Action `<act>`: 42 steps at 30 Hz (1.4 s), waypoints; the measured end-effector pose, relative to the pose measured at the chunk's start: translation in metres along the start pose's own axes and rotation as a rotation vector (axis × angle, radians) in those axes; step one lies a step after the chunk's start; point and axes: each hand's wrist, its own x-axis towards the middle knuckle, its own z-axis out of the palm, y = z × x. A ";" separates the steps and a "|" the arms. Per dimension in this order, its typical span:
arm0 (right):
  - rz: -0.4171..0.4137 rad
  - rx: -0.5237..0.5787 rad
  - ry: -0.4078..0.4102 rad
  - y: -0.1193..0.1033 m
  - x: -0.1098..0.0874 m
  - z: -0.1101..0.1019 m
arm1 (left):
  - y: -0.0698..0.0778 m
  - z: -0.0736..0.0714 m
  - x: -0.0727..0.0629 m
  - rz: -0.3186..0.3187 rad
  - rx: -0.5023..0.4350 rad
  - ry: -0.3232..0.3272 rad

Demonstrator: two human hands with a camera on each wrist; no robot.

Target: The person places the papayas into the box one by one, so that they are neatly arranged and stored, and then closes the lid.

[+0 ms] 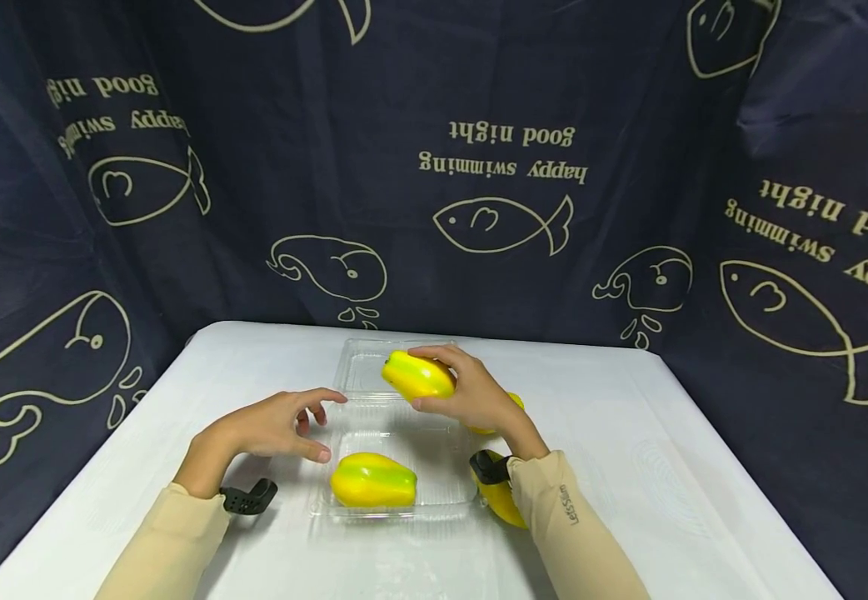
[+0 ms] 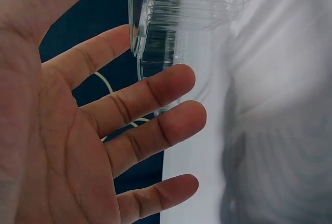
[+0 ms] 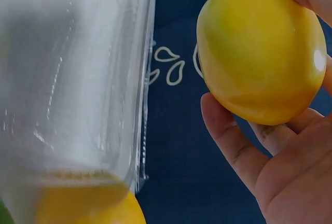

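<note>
My right hand point(image 1: 475, 393) grips a yellow-green fruit point(image 1: 417, 377), papaya-like in shape, above the back part of a clear plastic clamshell box point(image 1: 441, 471). In the right wrist view, the thumb and fingers are round the smooth held fruit point(image 3: 259, 53). A second such fruit point(image 1: 372, 481) lies on its side in the front left of the box's base. My left hand point(image 1: 272, 427) holds nothing beside the box's left edge, fingers spread and slightly bent. One fingertip point(image 2: 122, 38) lies right at the clear rim in the left wrist view.
The box's lid point(image 1: 362, 372) lies folded back behind the base. To the right of the box are two more yellow fruits, one point(image 1: 505, 504) partly under my right wrist and another point(image 1: 516, 401) mostly hidden behind that hand. Dark printed cloth point(image 1: 404, 292) hangs around the white table point(image 1: 591, 392).
</note>
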 end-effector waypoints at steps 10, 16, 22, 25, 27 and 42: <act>-0.008 0.004 -0.063 -0.002 0.008 0.017 | 0.001 0.002 0.001 -0.011 -0.003 -0.006; -0.030 -0.047 -0.124 -0.003 0.011 0.029 | 0.002 0.001 0.000 -0.022 -0.007 -0.007; -0.008 -0.082 -0.182 -0.004 0.011 0.039 | 0.002 0.001 0.000 -0.026 -0.012 -0.012; 0.020 -0.085 -0.205 -0.005 0.010 0.043 | 0.003 0.001 0.001 -0.032 -0.011 -0.014; 0.034 -0.081 -0.218 -0.005 0.010 0.044 | 0.003 0.001 0.001 -0.034 -0.010 -0.015; -0.004 -0.146 -0.256 -0.005 0.007 0.052 | 0.003 0.000 0.002 -0.038 -0.001 -0.012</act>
